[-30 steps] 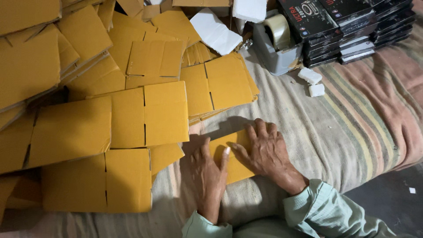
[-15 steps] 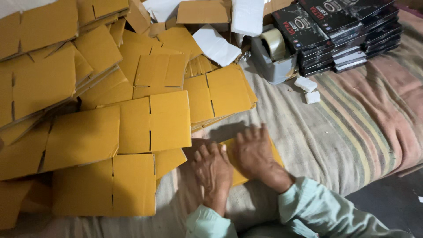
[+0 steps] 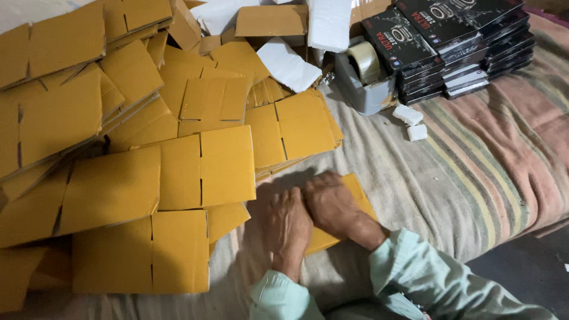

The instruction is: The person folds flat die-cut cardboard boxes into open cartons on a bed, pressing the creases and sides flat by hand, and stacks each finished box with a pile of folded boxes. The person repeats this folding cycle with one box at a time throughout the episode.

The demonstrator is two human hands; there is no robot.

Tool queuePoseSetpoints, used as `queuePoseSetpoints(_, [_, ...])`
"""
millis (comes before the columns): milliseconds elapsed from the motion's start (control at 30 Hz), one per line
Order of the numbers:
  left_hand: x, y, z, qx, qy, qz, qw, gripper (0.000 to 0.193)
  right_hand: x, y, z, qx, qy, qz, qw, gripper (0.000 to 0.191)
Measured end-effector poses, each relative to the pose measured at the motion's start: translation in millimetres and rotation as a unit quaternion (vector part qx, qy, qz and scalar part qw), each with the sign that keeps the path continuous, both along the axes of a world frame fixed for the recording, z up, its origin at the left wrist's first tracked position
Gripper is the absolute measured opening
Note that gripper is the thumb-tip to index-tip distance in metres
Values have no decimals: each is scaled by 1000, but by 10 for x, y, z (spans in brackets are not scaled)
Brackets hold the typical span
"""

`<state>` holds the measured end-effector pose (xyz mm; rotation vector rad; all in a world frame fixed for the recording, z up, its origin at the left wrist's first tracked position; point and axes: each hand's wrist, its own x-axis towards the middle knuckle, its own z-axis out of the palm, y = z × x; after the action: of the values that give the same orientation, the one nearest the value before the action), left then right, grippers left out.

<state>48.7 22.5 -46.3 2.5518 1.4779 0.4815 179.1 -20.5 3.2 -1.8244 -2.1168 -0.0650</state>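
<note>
Left hand (image 3: 288, 228) and right hand (image 3: 333, 204) pressed flat, side by side, on yellow cardboard piece (image 3: 355, 195) lying on striped blanket (image 3: 474, 166). Fingers spread open, nothing gripped. Heap of flat cardboard blanks (image 3: 148, 148) just left. Tape dispenser (image 3: 366, 74), stacked black boxes (image 3: 456, 47) beyond.

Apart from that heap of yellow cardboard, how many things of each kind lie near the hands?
Hands: 2, left hand and right hand
Cardboard piece under hands: 1
Tape dispenser: 1
Small white blocks: 2
Stacks of black boxes: 2
Total: 8
</note>
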Motion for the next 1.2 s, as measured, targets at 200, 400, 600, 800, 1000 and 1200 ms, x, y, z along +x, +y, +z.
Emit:
queuePoseSetpoints(200, [-45,84,-64,-52,-65,-9,996,26,98,28,141,3,1,47,999,23])
queuePoseSetpoints(400, [49,47,-58,-37,-62,26,997,28,10,35,135,-73,-114,-20,991,28])
queuePoseSetpoints(600, [-41,79,-61,-88,-85,20,992,29,125,56,73,20,-30,15,999,22])
queuePoseSetpoints(800, [-104,-74,89,-98,-23,42,994,33,175,-124,-18,-68,-89,-87,990,25])
queuePoseSetpoints(1000, [-266,-355,82,8,-126,-64,990,51,61,-368,-217,47,-30,-28,998,60])
queuePoseSetpoints(1200, [-712,-547,302,-32,-87,-125,988,76,374,-709,-149,42,1,33,999,83])
